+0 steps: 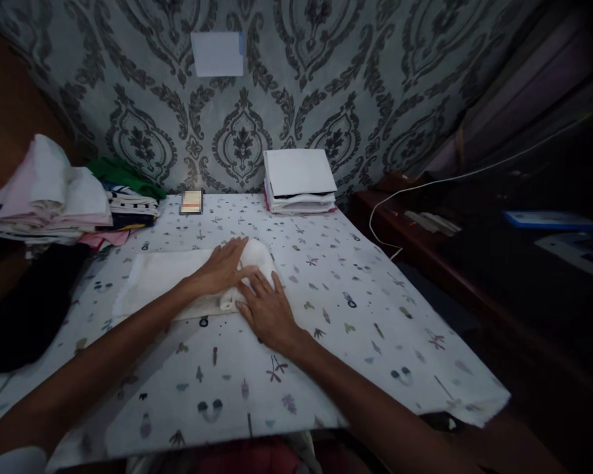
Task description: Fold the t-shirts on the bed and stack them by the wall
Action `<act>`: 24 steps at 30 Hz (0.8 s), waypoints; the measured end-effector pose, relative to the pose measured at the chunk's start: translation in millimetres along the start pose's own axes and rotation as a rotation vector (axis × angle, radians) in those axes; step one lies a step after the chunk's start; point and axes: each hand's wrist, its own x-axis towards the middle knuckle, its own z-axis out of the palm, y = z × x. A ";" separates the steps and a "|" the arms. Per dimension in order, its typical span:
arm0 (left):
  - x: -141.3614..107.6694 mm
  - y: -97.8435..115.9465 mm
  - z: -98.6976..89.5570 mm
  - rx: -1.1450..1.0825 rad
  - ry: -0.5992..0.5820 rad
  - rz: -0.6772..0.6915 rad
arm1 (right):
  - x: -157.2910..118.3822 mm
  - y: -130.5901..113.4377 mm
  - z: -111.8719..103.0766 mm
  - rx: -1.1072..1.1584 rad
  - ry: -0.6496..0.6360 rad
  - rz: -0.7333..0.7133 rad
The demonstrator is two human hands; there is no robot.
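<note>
A cream-white cloth (161, 280), perhaps a towel, lies on the patterned table cover. Its left part is flat, while its right end is folded or rolled over into a thick bulge. My left hand (221, 266) rests on top, fingers stretched out across the cloth toward the bulge. At the near right side of the bulge is my right hand (269, 315), its fingers spread and touching the folded end. The fingertips of both hands come close together there. Part of the fold is hidden under my hands.
Folded clothes (54, 184) are piled at the back left, with a dark garment (34, 309) below. A small box (192, 202) and a stack of white boards or papers (300, 174) stand near the wall. A thin white cable (435, 181) hangs at the right.
</note>
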 end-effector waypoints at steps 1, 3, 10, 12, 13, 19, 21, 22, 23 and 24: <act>-9.7 -1.7 0.2 0.029 -0.080 -0.006 | -0.5 0.3 1.1 0.005 0.013 -0.001; -24.9 -6.6 1.8 0.091 -0.188 -0.006 | -2.4 2.5 2.1 0.033 0.036 -0.013; -36.0 -10.5 -4.9 0.125 -0.287 -0.023 | -13.1 30.9 -13.6 0.188 0.190 0.318; -34.9 -8.9 -10.5 0.110 -0.313 -0.029 | -12.2 37.6 -20.5 0.224 0.116 0.467; -34.2 -8.9 -13.5 0.104 -0.329 -0.028 | -10.6 39.5 -23.8 0.253 0.074 0.508; -24.1 -18.0 -28.7 0.096 -0.452 -0.013 | 6.1 37.9 -36.4 0.539 -0.047 0.597; -21.6 -21.7 -29.6 0.088 -0.449 0.000 | 10.5 33.5 -36.7 0.769 0.007 0.616; -21.5 -23.6 -28.9 0.086 -0.438 0.005 | 12.3 29.7 -36.2 0.909 0.061 0.625; -22.2 -25.5 -27.6 0.082 -0.420 0.008 | 14.2 24.4 -35.6 1.044 0.125 0.635; -23.9 -27.6 -25.9 0.076 -0.393 0.010 | 16.3 17.8 -34.8 1.154 0.192 0.645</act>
